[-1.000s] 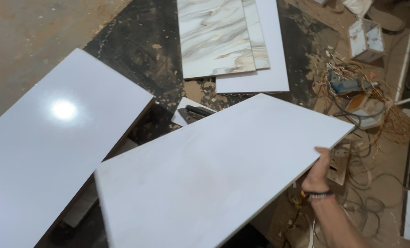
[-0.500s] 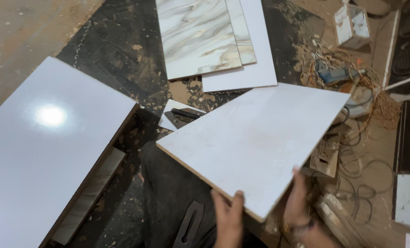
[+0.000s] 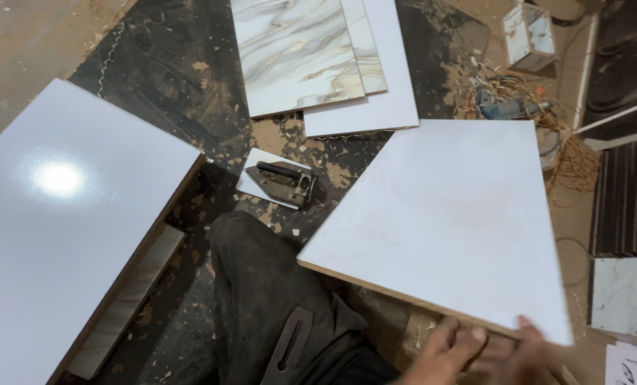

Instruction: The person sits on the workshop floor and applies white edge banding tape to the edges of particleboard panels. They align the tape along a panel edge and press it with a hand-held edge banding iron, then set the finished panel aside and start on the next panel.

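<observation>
A white rectangular board (image 3: 454, 221) with a brown core edge lies tilted over the floor at the right. Both my hands are at its near edge, at the bottom of the view and blurred. My left hand (image 3: 438, 351) grips the edge from below with the fingers curled. My right hand (image 3: 520, 348) holds the same edge close to the near right corner. My leg in dark trousers (image 3: 261, 292) stretches out left of the board, and a flat metal tool (image 3: 290, 348) rests on it.
A large glossy white board (image 3: 62, 221) lies at the left. Marbled panels (image 3: 297, 53) lie stacked at the top. A small metal hand tool (image 3: 284, 182) sits on a white offcut. Tangled wires (image 3: 507, 107), a small box (image 3: 529, 27) and dark ribbed panels (image 3: 629, 192) are at the right.
The white board has swung and shifted to the right, off the middle of the floor. My left hand has joined my right hand at its near edge.
</observation>
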